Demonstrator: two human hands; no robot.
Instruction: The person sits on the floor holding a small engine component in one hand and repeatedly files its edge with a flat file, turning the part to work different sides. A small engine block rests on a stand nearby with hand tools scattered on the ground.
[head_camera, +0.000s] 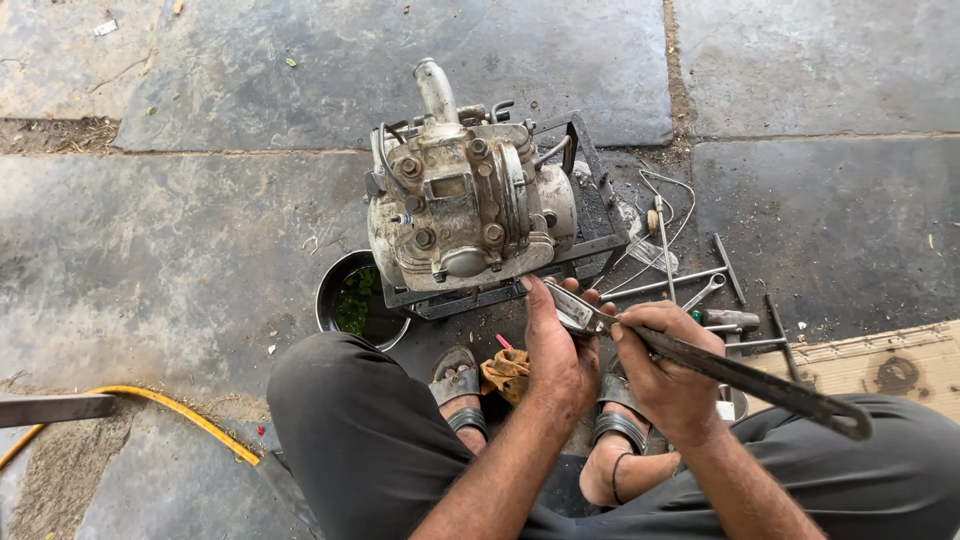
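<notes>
Grey metal fills the middle of the view: a grimy engine block (465, 200) sits on a dark steel stand (590, 215) on the stone floor (200, 230), just far of the person's knees. Both hands meet right below it. The right hand (668, 375) is wrapped tight around the handle of a long dark wrench (740, 378), grip fully closed on it, and the tool's long axis runs from near right, out past the knee, up to far left where its bright jaw end (572, 308) points at the near edge of the block. The left hand (560, 350) comes in from the left and cups that jaw end, fingers curled around it, thumb up toward the stand. So the left hand is the nearer one to the engine, almost touching the stand's near rail; the right sits farther back along the shaft. The block lies straight ahead, far of both hands, a little to the left. Left of the stand, a round dark bowl (350, 300) with something green inside; right, loose tools (700, 290) and wire on the floor. A yellow hose (170, 405) snakes at near left.
</notes>
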